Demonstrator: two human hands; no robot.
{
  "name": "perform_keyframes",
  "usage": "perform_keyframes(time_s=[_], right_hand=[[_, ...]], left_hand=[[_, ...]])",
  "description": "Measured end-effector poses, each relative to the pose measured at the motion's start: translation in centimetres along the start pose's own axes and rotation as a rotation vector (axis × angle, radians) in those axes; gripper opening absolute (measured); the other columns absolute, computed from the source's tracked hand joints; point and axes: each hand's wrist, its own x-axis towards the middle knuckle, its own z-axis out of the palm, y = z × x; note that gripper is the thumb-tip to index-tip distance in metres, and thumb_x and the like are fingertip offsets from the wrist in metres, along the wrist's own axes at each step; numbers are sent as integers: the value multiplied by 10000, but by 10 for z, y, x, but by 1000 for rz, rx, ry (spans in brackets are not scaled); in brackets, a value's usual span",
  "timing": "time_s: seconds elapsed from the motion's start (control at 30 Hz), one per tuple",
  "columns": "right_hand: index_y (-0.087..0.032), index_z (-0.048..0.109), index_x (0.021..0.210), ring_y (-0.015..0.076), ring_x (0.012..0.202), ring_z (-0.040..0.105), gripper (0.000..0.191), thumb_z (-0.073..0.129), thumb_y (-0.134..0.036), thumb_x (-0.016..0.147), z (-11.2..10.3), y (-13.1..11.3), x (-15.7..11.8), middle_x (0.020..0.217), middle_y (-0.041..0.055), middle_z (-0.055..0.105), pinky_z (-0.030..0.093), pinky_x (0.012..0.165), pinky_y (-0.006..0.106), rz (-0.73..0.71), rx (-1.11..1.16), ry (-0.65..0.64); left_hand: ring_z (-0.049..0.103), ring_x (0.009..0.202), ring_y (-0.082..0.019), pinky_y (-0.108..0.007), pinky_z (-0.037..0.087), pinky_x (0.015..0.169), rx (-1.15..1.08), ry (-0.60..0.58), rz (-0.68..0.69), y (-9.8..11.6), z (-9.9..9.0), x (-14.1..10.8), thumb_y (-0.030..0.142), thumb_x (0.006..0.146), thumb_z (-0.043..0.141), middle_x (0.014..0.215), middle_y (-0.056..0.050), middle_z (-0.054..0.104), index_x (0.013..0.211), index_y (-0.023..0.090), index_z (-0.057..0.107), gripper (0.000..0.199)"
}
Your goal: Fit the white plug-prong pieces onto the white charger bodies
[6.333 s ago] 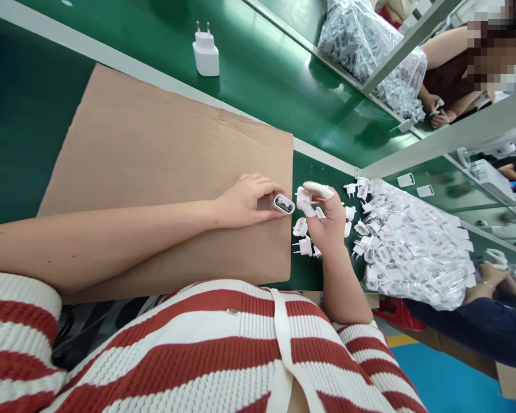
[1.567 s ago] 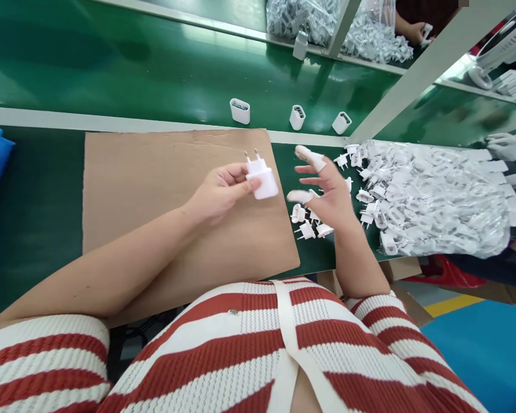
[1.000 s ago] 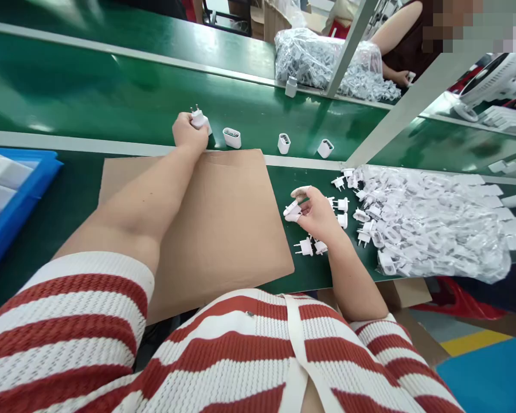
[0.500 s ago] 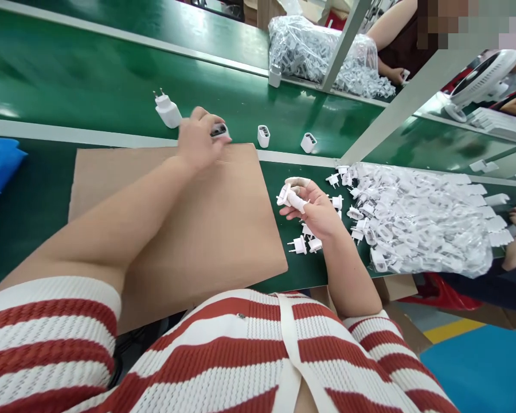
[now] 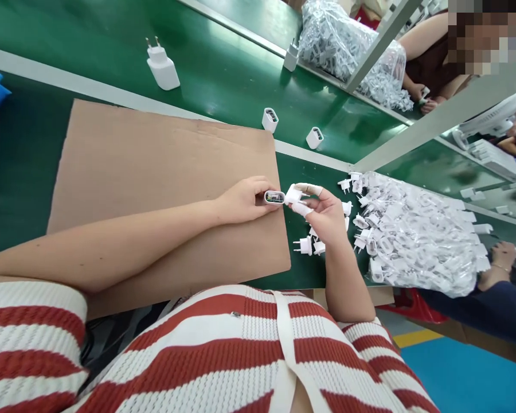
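My left hand (image 5: 250,199) grips a white charger housing (image 5: 274,197), its open end showing circuit parts inside. Right beside it, my right hand (image 5: 320,209) pinches a white plug cap (image 5: 294,195) with metal pins, wearing white covers on the thumb and a finger. Cap and housing are close together over the right edge of a cardboard sheet (image 5: 172,149); whether they touch I cannot tell. Under and beside my right hand lie loose plug caps (image 5: 304,246). Two open charger housings stand past the cardboard, one near its corner (image 5: 270,120) and another farther right (image 5: 315,137).
A closed charger (image 5: 163,69) lies on the green surface at the back left. A clear bag of white plug parts (image 5: 425,235) covers the right side. Another filled bag (image 5: 331,46) sits behind a metal post (image 5: 382,46). Co-workers' hands (image 5: 425,98) are at the upper right.
My left hand has picked up a charger housing from the back edge of the cardboard and brought it right and nearer, beside the plug cap in my right hand. The view has shifted.
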Motion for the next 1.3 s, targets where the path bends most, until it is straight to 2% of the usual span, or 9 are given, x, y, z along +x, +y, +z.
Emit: perform_keyframes(time_s=[0.13, 0.27, 0.37, 0.47, 0.67, 0.9, 1.17, 1.23, 1.3], right_hand=[[-263, 790, 985, 186, 830, 663, 190, 778, -443, 925, 5, 6, 1, 953, 37, 634, 615, 770, 362, -382, -506, 200], [-260, 769, 1058, 219, 906, 663, 140, 690, -366, 1011, 12, 8, 2, 958, 58, 615, 594, 774, 372, -580, -701, 109], [-289, 737, 1224, 242, 954, 663, 215, 657, -359, 1037, 15, 9, 2, 984, 65, 651, 590, 835, 399, -579, -835, 40], [-308, 722, 1268, 270, 1026, 654, 244, 627, -364, 1050, 16, 8, 2, 1024, 76, 682, 581, 899, 437, -554, -877, 4], [-279, 735, 1201, 273, 1016, 646, 213, 603, -365, 1057, 19, 4, 3, 1019, 82, 695, 559, 900, 436, -574, -874, -13], [-248, 748, 1086, 244, 877, 600, 183, 587, -222, 1005, 20, -2, 7, 904, 54, 644, 500, 819, 385, -545, -1024, -36], [-253, 735, 981, 228, 944, 644, 153, 590, -205, 990, 30, 3, 7, 920, 35, 691, 458, 1066, 419, -490, -1148, 61], [-246, 730, 1097, 259, 1022, 657, 161, 600, -255, 1003, 26, 2, 4, 1003, 63, 723, 460, 1110, 459, -461, -1098, 55], [-235, 660, 1334, 308, 1210, 630, 345, 636, -322, 1000, 15, -3, -6, 1228, 118, 721, 459, 1147, 508, -441, -1022, 46]], left_hand=[[691, 1005, -256, -359, 563, 887, -67, -20, 46, -1, 4, 2, 486, 868, 769, 1083, -85, 731, 1099, 199, 781, 369], [685, 956, -251, -357, 556, 853, -72, -27, 46, -4, 8, 4, 498, 848, 774, 999, -79, 712, 940, 207, 800, 306], [681, 909, -241, -352, 552, 824, -70, -10, 39, -7, 8, 5, 470, 845, 767, 943, -68, 691, 858, 212, 788, 259], [680, 901, -239, -353, 551, 826, -50, -3, 31, -8, 8, 6, 442, 828, 784, 928, -60, 679, 840, 217, 786, 226], [677, 877, -230, -343, 546, 811, -45, -4, 46, -7, 8, 6, 437, 832, 779, 907, -54, 673, 817, 217, 785, 222], [675, 874, -220, -338, 541, 814, -58, 4, 45, -8, 9, 4, 452, 845, 761, 927, -54, 680, 812, 208, 778, 247], [680, 873, -234, -351, 537, 794, -47, 27, 48, -11, 13, 5, 480, 833, 740, 920, -71, 683, 774, 196, 752, 290], [681, 842, -226, -344, 541, 774, -43, 22, 29, -9, 13, 5, 491, 819, 751, 926, -69, 687, 805, 196, 760, 295], [677, 806, -214, -334, 539, 751, -38, 16, -7, -8, 10, 6, 508, 806, 760, 931, -58, 694, 866, 198, 773, 316]])
